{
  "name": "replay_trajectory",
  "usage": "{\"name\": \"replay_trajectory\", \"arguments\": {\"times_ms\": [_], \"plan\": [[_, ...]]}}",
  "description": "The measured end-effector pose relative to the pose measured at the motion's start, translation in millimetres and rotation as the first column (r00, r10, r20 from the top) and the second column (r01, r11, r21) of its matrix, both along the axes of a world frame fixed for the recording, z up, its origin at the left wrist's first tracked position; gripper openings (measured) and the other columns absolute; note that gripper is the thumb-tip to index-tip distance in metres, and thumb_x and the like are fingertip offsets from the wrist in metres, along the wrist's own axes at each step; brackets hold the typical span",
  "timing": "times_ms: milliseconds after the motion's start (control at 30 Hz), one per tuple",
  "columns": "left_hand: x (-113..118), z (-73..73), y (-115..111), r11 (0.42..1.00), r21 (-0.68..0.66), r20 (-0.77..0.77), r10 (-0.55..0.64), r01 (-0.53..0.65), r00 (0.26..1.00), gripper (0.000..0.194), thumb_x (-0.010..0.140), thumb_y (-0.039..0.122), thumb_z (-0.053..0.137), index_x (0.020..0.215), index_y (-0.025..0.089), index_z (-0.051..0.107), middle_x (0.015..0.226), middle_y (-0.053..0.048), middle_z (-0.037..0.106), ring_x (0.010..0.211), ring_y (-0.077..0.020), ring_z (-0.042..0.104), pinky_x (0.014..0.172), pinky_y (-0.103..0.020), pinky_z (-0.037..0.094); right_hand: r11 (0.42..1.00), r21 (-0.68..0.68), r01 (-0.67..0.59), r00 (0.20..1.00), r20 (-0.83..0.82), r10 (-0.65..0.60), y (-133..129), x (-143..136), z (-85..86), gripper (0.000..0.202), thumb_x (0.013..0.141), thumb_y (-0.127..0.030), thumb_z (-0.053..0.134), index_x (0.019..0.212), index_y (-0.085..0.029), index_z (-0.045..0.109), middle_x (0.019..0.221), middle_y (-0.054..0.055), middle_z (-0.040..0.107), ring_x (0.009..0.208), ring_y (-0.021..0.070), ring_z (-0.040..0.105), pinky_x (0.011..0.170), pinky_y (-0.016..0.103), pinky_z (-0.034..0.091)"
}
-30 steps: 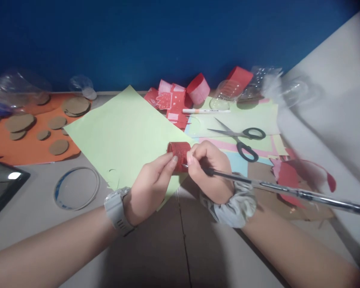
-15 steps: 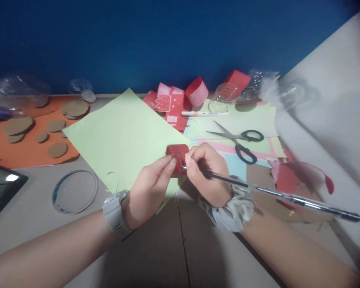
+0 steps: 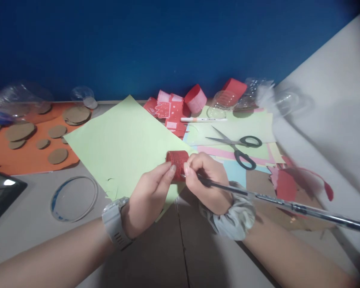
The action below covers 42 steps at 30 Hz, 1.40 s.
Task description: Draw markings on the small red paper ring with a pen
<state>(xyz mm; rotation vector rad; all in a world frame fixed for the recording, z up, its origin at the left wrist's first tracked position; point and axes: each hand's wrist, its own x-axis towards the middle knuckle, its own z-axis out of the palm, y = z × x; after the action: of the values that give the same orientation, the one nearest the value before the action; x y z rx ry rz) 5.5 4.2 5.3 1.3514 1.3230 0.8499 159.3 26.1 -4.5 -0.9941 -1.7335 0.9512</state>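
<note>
Between my hands is a small red paper roll (image 3: 178, 157) with dark marks drawn on its side. My left hand (image 3: 151, 192), with a watch at the wrist, pinches the roll's left side between thumb and fingers. A long black pen (image 3: 270, 200) is gripped in my right hand (image 3: 208, 180), its tip touching the roll's surface and its shaft slanting down to the right. My right fingers lie close against the roll's right edge. Beneath the hands spreads a pale green sheet (image 3: 120, 140), set cornerwise.
Open scissors (image 3: 235, 145) and a white marker (image 3: 204, 119) lie on coloured papers to the right. Red paper pieces (image 3: 175, 114) sit at the back. Cardboard discs (image 3: 57, 156) rest on orange paper (image 3: 6, 156) at left, near a tape ring (image 3: 52, 204) and a dark device (image 3: 3, 196).
The whole view has shifted slightly, so things sit a little lower. The pen's far end has swung slightly down and right; both hands keep their hold on the roll and pen.
</note>
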Motion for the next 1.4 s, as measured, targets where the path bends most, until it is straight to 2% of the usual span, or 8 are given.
{"name": "replay_trajectory", "arguments": {"times_ms": [133, 633, 767, 967, 1133, 1267, 1400], "plan": [[0.8, 0.9, -0.9, 1.000, -0.010, 0.010, 0.012, -0.012, 1.000, 0.027, 0.098, 0.033, 0.044, 0.092, 0.018, 0.066, 0.089, -0.002, 0.071, 0.086, -0.0192, 0.063, 0.081, -0.027, 0.048, 0.999, -0.002, 0.035, 0.999, -0.004, -0.035, -0.2, -0.5, -0.4, 0.024, 0.090, -0.018, 0.052, 0.070, -0.022, 0.040, 0.064, -0.004, 0.046, 0.056, 0.0115, 0.041, 0.052, 0.027, 0.033], [0.7, 0.6, -1.2, 1.000, -0.026, 0.001, 0.014, -0.014, 1.000, 0.027, 0.098, 0.033, 0.043, 0.089, 0.019, 0.065, 0.086, -0.002, 0.069, 0.090, -0.0198, 0.061, 0.081, -0.027, 0.046, 1.000, 0.018, -0.018, 1.000, -0.004, 0.019, -0.5, 0.2, -0.6, 0.026, 0.086, -0.011, 0.055, 0.068, -0.022, 0.039, 0.064, -0.003, 0.045, 0.057, 0.0121, 0.040, 0.053, 0.029, 0.033], [0.0, -0.6, -1.6, 1.000, -0.004, 0.005, 0.007, -0.007, 1.000, 0.028, 0.098, 0.034, 0.043, 0.090, 0.019, 0.065, 0.086, -0.001, 0.070, 0.091, -0.0204, 0.062, 0.080, -0.027, 0.047, 1.000, -0.008, 0.009, 1.000, -0.018, -0.010, -0.7, -0.3, -0.8, 0.025, 0.085, -0.012, 0.056, 0.070, -0.023, 0.040, 0.063, -0.004, 0.044, 0.056, 0.0127, 0.039, 0.052, 0.029, 0.032], [-0.7, -0.7, -0.8, 1.000, 0.014, 0.022, -0.003, 0.003, 1.000, 0.027, 0.099, 0.032, 0.043, 0.092, 0.018, 0.065, 0.093, -0.002, 0.072, 0.088, -0.0186, 0.063, 0.083, -0.026, 0.047, 1.000, 0.010, -0.019, 1.000, -0.012, 0.019, -0.2, -0.6, -0.9, 0.027, 0.083, -0.012, 0.057, 0.066, -0.022, 0.039, 0.064, -0.002, 0.047, 0.057, 0.0135, 0.041, 0.055, 0.030, 0.033], [-1.4, -1.9, -1.0, 1.000, 0.016, 0.013, -0.021, 0.021, 1.000, 0.029, 0.099, 0.034, 0.042, 0.090, 0.018, 0.064, 0.087, -0.003, 0.069, 0.091, -0.0198, 0.061, 0.082, -0.026, 0.046, 1.000, -0.018, 0.019, 1.000, 0.004, -0.019, 0.4, -0.4, -0.1, 0.026, 0.086, -0.016, 0.057, 0.068, -0.023, 0.039, 0.063, -0.003, 0.044, 0.056, 0.0132, 0.040, 0.054, 0.030, 0.033], [-1.5, -1.8, -0.9, 0.999, 0.031, 0.014, -0.027, 0.027, 1.000, 0.029, 0.099, 0.034, 0.042, 0.089, 0.018, 0.063, 0.085, -0.002, 0.068, 0.084, -0.0184, 0.060, 0.078, -0.026, 0.046, 1.000, 0.017, -0.012, 1.000, 0.020, 0.012, -0.3, -0.4, -0.2, 0.027, 0.085, -0.014, 0.056, 0.067, -0.022, 0.037, 0.064, -0.003, 0.046, 0.057, 0.0130, 0.040, 0.055, 0.030, 0.033], [-1.6, -1.4, -0.5, 1.000, 0.021, 0.011, -0.016, 0.016, 1.000, 0.029, 0.099, 0.034, 0.042, 0.088, 0.018, 0.064, 0.084, -0.002, 0.067, 0.084, -0.0184, 0.059, 0.077, -0.025, 0.045, 0.999, 0.030, 0.020, 1.000, 0.017, -0.020, -0.7, -0.7, -1.2, 0.025, 0.087, -0.014, 0.054, 0.070, -0.023, 0.039, 0.064, -0.002, 0.046, 0.057, 0.0129, 0.040, 0.053, 0.030, 0.033]]}}
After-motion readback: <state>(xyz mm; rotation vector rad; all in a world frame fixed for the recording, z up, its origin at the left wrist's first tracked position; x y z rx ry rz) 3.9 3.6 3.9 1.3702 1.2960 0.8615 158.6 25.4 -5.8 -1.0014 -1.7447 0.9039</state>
